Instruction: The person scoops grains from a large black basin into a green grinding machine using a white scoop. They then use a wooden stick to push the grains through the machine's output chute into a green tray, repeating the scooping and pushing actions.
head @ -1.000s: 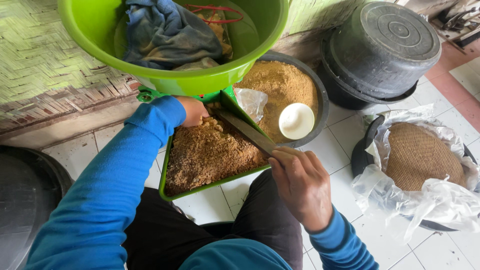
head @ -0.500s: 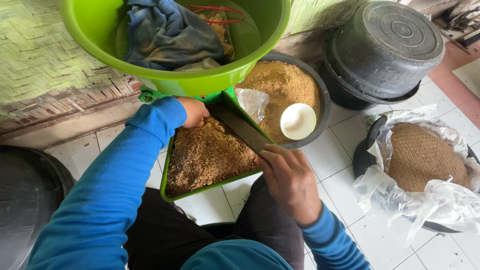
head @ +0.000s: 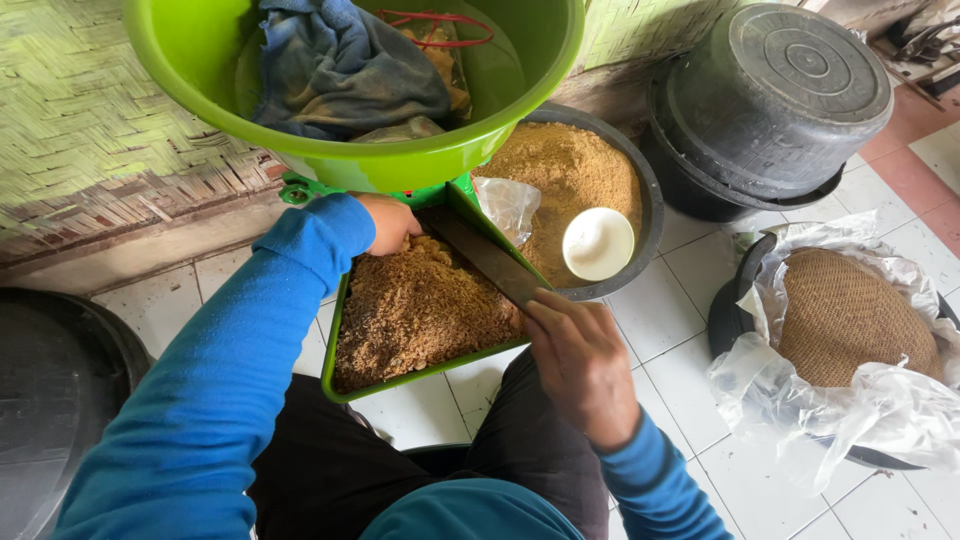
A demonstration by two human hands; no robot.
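Crumbs (head: 420,310) already fill the tray (head: 335,375); right hand (head: 580,365) grips a blade (head: 485,255), left hand (head: 392,222) presses, curled, into them.

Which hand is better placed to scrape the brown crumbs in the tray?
Right, probably. The right hand grips the blade lying over the tray; the left hand rests bare on the crumbs.

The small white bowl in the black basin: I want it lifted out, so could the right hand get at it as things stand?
Probably not at once: the right hand grips a dark flat blade. The small white bowl lies uncovered just beyond it.
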